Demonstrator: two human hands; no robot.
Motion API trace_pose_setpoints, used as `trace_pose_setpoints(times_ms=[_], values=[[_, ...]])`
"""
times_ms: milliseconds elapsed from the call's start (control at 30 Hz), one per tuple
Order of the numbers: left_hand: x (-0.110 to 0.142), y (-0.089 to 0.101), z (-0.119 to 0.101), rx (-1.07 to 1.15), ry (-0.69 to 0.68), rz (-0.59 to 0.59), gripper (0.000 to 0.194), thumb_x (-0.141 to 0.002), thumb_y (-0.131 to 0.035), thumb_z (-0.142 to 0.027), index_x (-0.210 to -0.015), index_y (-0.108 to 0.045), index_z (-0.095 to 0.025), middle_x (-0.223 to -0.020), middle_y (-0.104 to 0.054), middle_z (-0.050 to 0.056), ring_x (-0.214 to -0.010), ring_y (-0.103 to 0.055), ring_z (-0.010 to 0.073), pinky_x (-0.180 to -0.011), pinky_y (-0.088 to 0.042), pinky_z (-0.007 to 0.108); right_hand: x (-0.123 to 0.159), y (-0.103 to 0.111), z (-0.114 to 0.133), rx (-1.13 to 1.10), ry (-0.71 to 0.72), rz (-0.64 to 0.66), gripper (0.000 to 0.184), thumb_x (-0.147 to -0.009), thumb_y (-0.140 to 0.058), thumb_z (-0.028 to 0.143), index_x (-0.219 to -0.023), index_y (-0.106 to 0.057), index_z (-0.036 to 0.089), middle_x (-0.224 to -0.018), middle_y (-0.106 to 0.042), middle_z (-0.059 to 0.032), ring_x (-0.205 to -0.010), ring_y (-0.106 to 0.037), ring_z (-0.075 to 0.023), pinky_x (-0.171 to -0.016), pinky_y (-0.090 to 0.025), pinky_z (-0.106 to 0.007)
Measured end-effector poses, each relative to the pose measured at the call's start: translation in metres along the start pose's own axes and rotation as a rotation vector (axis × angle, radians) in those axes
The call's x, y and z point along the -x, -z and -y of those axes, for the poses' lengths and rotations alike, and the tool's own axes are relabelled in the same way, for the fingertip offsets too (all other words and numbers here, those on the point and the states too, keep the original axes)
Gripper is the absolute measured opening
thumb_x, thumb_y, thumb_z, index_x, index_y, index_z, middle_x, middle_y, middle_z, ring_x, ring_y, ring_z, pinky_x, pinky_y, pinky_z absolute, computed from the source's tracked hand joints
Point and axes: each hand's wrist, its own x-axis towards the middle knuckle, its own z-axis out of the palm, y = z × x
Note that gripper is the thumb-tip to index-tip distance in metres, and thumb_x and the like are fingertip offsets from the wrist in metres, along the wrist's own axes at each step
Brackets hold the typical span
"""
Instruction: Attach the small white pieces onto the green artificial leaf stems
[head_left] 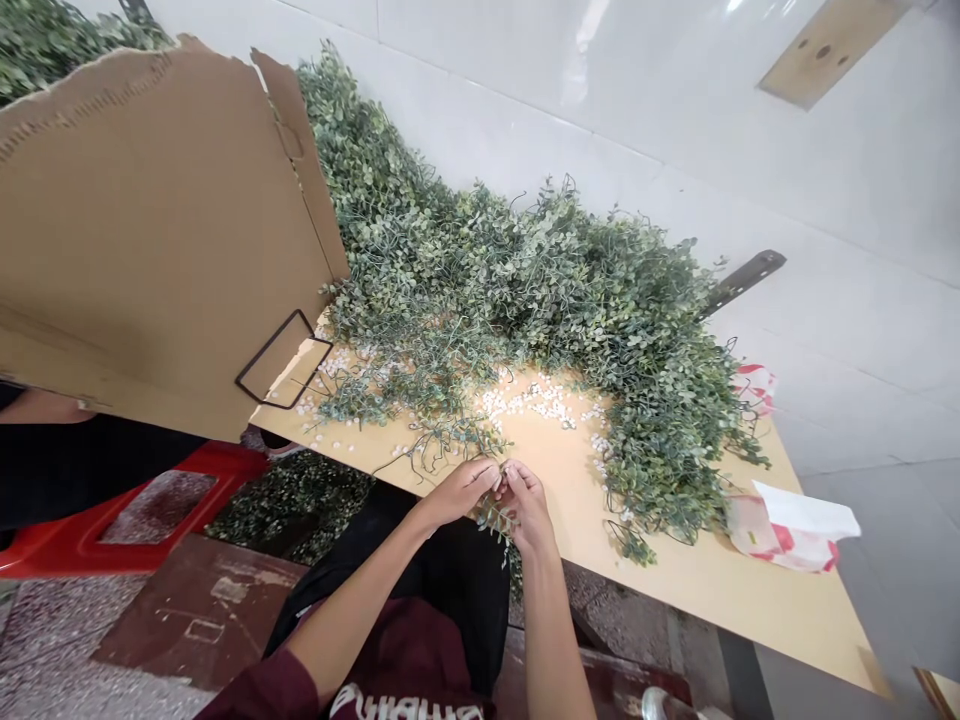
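My left hand and my right hand meet above the near edge of a pale wooden board, fingertips pinched together on a thin stem of an artificial leafy sprig. Small leaves hang below my fingers, and the pinched point is partly hidden by them. Just beyond my hands lies a large heap of artificial eucalyptus-like vines. Scattered small white pieces dot the board between the heap and my hands.
A torn cardboard sheet with a black metal frame stands at the left. A co-worker's forearm shows behind it. Nearby are a red plastic stool, a red-and-white plastic bag, and more greenery on the floor.
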Motion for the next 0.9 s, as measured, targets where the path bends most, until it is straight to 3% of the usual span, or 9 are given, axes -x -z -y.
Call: trace_pose_setpoints(times_ms=[300, 533, 900], values=[[-0.0016, -0.0003, 0.0043, -0.063, -0.009, -0.001, 0.041, -0.097, -0.037, -0.048, -0.075, -0.049, -0.016, -0.074, -0.050, 0.000, -0.072, -0.047, 0.0137, -0.071, -0.037, 0.024, 0.0014, -0.0052, 0.0015, 0.009, -0.023, -0.012, 0.038, -0.072, -0.078, 0.048, -0.080, -0.058, 0.017, -0.066, -0.054, 0.0004, -0.058, -0.046, -0.0101, -0.059, -0.041, -0.020], [-0.0006, -0.0022, 0.0024, -0.045, -0.007, -0.039, 0.039, -0.097, -0.038, -0.045, -0.073, -0.046, -0.016, -0.072, -0.047, -0.001, -0.071, -0.046, 0.0130, -0.070, -0.036, 0.024, 0.0031, -0.0080, -0.0018, -0.008, 0.052, -0.051, 0.037, -0.078, -0.072, 0.049, -0.094, -0.055, 0.020, -0.068, -0.051, 0.0019, -0.061, -0.048, -0.0114, -0.061, -0.043, -0.022], [0.0006, -0.0017, 0.0023, -0.118, 0.007, -0.074, 0.035, -0.096, -0.040, -0.042, -0.072, -0.041, -0.017, -0.071, -0.042, -0.002, -0.069, -0.039, 0.0116, -0.066, -0.032, 0.023, 0.0057, -0.0025, -0.0029, 0.332, 0.273, -0.069, 0.032, -0.083, -0.069, 0.046, -0.090, -0.061, 0.016, -0.078, -0.059, -0.0023, -0.073, -0.056, -0.0137, -0.070, -0.048, -0.024]])
